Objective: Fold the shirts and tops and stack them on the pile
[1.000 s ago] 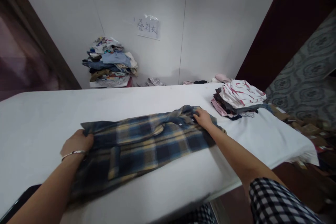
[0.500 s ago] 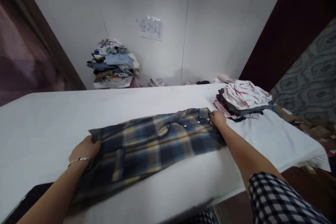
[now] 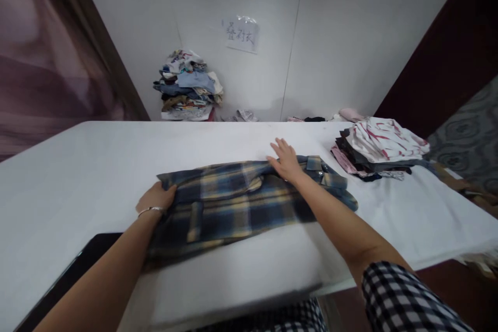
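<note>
A dark blue and yellow plaid shirt [image 3: 229, 212] lies lengthwise across the white table in front of me, its collar end to the right and partly folded over. My left hand [image 3: 157, 198] grips the far corner of its left end, the thumb over the cloth and the other fingers hidden. My right hand [image 3: 286, 162] is spread over the shirt's far edge near the collar, with the fingers apart and nothing held. White buttons show by the collar. My right forearm covers part of the shirt.
At the right of the white table [image 3: 116, 155] stands a stack of folded clothes [image 3: 385, 145]. A taller pile of clothes [image 3: 190, 85] sits beyond the far edge, against the wall. A dark flat object [image 3: 93, 251] lies at the near left. A handwritten paper [image 3: 241, 35] hangs on the wall.
My right hand has let go of the shirt's collar end, moved left along the far edge and opened. My left hand keeps its corner. The view has shifted left.
</note>
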`<state>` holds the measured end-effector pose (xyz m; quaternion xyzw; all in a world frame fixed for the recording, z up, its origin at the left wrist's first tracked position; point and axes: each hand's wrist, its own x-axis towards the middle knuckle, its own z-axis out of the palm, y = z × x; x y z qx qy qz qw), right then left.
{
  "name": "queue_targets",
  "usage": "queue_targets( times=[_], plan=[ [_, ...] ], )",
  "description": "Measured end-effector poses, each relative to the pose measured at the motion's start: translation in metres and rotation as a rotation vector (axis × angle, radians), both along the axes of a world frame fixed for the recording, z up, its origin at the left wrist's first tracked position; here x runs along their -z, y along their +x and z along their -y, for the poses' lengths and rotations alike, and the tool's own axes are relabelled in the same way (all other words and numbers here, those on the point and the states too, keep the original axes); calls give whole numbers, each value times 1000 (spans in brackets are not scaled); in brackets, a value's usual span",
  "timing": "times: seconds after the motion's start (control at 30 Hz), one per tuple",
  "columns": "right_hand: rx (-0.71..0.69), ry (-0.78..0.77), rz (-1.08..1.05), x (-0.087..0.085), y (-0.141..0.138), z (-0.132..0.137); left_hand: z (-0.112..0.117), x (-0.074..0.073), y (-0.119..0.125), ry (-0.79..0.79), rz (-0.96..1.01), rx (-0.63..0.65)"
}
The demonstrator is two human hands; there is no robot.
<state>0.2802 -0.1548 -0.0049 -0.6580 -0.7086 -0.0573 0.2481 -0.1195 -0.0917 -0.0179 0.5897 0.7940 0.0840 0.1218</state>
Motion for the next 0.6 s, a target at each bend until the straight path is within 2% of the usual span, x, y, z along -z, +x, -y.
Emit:
queue_targets(
  times=[0.07, 0.13, 0.17, 0.23, 0.3, 0.6],
  plan=[
    [-35, -223, 32, 12, -30, -1, 3, 2, 1, -17, -30, -3],
    [-30, -416, 53, 30, -46, 2, 5, 3, 1, -3, -40, -12],
    [-18, -464, 56, 38, -49, 4, 5, 3, 2, 0, -44, -16],
    [-2, -474, 55, 51, -49, 7, 5, 4, 3, 1, -47, -22],
    [2, -461, 54, 55, -46, 8, 5, 5, 4, 4, -43, -28],
    [-25, -498, -70, 44, -39, 2, 8, 5, 6, 63, 1, -32]
  ],
)
